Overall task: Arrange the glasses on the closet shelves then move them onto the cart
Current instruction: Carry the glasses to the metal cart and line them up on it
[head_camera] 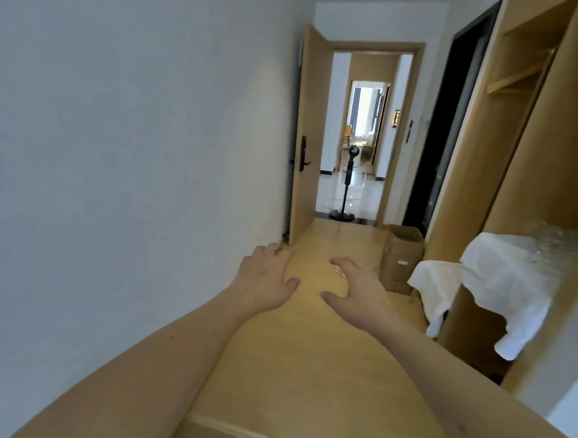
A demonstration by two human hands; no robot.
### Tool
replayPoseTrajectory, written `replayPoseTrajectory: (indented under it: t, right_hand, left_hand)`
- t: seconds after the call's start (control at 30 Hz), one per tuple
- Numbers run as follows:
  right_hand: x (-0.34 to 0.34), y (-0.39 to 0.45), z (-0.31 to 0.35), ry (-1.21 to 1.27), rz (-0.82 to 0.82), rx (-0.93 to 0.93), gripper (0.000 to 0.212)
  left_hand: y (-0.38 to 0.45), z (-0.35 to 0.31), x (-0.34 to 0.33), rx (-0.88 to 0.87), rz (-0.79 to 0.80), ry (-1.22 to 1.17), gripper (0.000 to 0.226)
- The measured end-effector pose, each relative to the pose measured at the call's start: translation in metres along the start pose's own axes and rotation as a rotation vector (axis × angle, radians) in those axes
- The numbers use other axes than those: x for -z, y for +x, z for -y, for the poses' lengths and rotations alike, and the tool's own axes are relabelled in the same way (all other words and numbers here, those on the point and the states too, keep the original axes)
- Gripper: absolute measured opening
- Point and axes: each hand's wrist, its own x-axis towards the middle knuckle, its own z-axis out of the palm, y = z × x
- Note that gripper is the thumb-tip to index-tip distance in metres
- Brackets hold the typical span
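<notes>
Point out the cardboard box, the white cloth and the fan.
Box point(400, 258), head view, its front face.
Cloth point(498, 280), head view, its draped middle.
Fan point(353, 152), head view, its round head.

I can read no text anywhere in this view. A small white label point(403, 263) sits on the side of the cardboard box point(400, 258) standing on the floor just beside the closet point(506, 136), but its print is too blurred to make out. Farther back from that box, past the open doorway, a small lit sign point(397, 118) glows on the wall; its characters are illegible.
</notes>
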Motion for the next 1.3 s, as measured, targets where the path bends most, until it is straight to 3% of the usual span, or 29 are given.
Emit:
replayPoseTrajectory:
  t: [0.5,0.83,1.3]
  right_hand:
    - [0.065,0.092,-0.178,-0.008,-0.174,-0.192,0.073]
    - [0.092,0.143,-0.291,-0.019,-0.179,-0.33,0.07]
    - [0.094,0.235,-0.379,-0.149,-0.256,-0.596,0.068]
  left_hand:
    - [0.205,-0.116,-0.068,-0.298,0.007,0.055,0.063]
    - [0.321,-0.185,-0.137,-0.386,0.08,-0.018,0.061]
    - [0.487,-0.23,-0.211,-0.628,0.116,-0.196,0.055]
